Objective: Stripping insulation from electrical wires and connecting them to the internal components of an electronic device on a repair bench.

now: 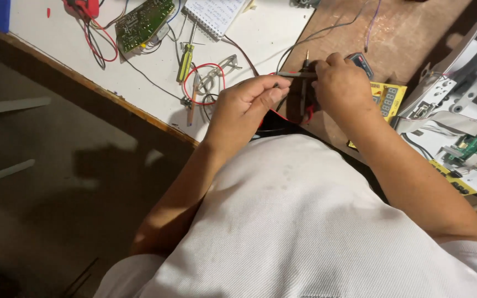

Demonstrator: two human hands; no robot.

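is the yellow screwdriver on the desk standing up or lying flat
Lying flat. The yellow screwdriver rests on its side on the white desk, handle toward the person, beside a red wire loop; neither hand touches it.

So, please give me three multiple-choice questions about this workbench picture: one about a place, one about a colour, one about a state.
1. Where does the yellow-handled screwdriver lie?
A. on the white tabletop, left of both hands
B. on the brown board, right of the hands
C. on the floor

2. What colour is the circuit board at the top edge?
A. blue
B. green
C. white

3. What is the state of the left hand?
A. open and flat on the table
B. hanging below the table edge
C. fingers closed on a thin dark probe

Answers:
1. A, the screwdriver rests on the white surface beside a red wire loop.
2. B, its face is green with small parts.
3. C, its fingers pinch the probe, and the right hand grips near the other end.
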